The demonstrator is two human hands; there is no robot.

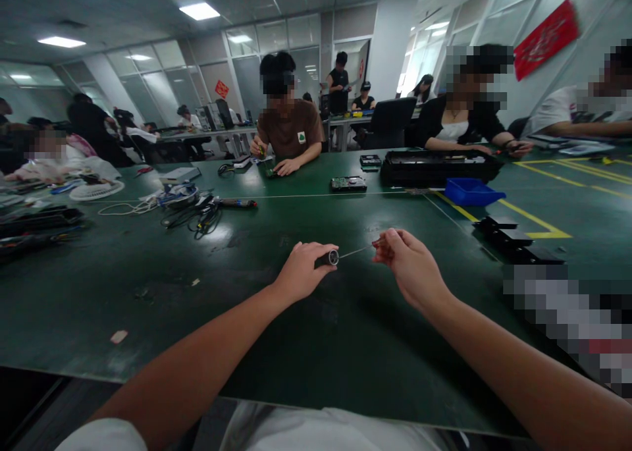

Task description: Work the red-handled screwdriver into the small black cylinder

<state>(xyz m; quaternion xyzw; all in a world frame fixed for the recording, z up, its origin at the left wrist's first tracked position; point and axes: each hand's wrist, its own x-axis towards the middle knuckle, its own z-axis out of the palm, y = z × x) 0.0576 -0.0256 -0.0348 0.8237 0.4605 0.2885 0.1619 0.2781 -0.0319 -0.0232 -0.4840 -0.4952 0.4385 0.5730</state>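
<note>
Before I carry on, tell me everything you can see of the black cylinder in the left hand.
The black cylinder is short and smooth-looking, perhaps plastic or coated metal. A pale, metallic-looking ring rims its round end, which faces the camera; the detail inside is too small to make out. It is pinched between the thumb and fingers of the left hand, over the green table. A thin rod runs from beside that end to the right hand; whether it touches the cylinder is unclear.
</note>
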